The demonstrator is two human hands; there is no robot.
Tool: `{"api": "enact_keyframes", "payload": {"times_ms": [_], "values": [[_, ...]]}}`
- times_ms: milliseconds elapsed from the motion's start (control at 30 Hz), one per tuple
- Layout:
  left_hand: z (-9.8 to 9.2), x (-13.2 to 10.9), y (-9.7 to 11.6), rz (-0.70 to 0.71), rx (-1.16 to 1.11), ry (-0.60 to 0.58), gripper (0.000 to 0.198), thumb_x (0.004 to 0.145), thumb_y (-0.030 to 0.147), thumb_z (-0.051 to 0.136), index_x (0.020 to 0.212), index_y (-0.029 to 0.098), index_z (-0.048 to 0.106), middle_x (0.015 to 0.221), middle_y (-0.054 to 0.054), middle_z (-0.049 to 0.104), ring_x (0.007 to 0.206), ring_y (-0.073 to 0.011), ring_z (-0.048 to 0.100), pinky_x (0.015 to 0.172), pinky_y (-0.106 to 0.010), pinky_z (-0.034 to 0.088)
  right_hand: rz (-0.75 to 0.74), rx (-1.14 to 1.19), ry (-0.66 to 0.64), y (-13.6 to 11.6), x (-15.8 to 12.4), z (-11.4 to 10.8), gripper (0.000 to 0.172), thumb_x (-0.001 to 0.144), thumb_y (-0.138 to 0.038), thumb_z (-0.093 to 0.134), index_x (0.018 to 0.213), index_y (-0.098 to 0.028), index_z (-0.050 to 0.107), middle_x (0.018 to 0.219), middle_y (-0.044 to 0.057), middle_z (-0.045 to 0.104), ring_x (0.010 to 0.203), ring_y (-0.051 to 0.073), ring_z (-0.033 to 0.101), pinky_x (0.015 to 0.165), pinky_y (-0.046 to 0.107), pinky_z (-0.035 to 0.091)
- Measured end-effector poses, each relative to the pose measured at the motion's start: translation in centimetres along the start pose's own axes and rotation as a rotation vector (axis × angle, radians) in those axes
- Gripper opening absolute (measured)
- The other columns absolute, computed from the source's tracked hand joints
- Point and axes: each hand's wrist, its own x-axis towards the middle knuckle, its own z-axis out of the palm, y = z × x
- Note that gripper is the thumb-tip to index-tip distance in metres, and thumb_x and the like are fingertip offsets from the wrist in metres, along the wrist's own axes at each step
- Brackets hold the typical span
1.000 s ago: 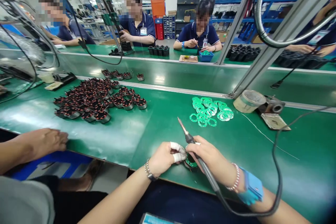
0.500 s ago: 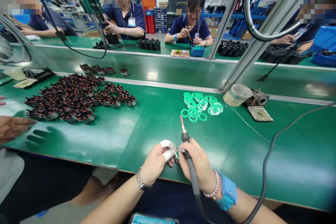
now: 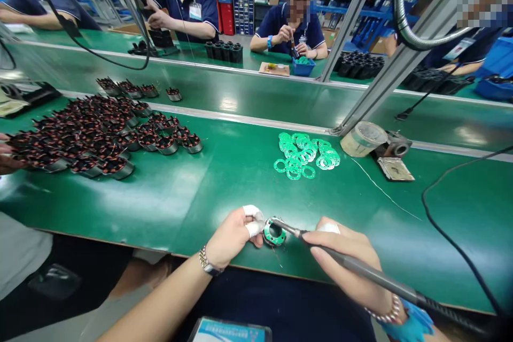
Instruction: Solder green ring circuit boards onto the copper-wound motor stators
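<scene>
A motor stator with a green ring-shaped circuit board [image 3: 281, 238] on top is pinched at its left edge by my left hand [image 3: 228, 238], whose thumb and forefinger wear white finger covers. A thin wire end trails below the stator. My right hand [image 3: 348, 251] grips a soldering iron [image 3: 363, 268] like a pen, its tip touching or just above the upper part of the ring. Further up the bench lie many loose green ring boards [image 3: 294, 160]. To the left spreads a large cluster of wound stators [image 3: 86, 131].
A round tub [image 3: 363, 139] and a metal iron stand [image 3: 395, 149] with a small tray stand at the right. A thin wire [image 3: 385, 192] lies near them. The iron's black cable curves along the right. A neighbour's hand [image 3: 6, 155] touches the stators; co-workers sit across.
The soldering iron has swung from pointing away, up the bench, to pointing left at the ring board. My right hand has moved right, off the stator, whose ring now shows fully.
</scene>
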Motion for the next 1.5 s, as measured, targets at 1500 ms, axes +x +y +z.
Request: {"api": "enact_keyframes", "payload": {"times_ms": [1500], "values": [[-0.2, -1.5, -0.6, 0.52, 0.676, -0.132, 0.012, 0.081, 0.021, 0.05, 0.074, 0.016, 0.059, 0.076, -0.004, 0.055, 0.07, -0.013, 0.051, 0.066, -0.024, 0.041, 0.062, 0.023, -0.177, 1.8, 0.4, 4.3, 0.036, 0.076, -0.016, 0.061, 0.108, -0.019, 0.045, 0.095, 0.006, 0.054, 0.085, 0.017, 0.052, 0.076, 0.029, 0.046]]}}
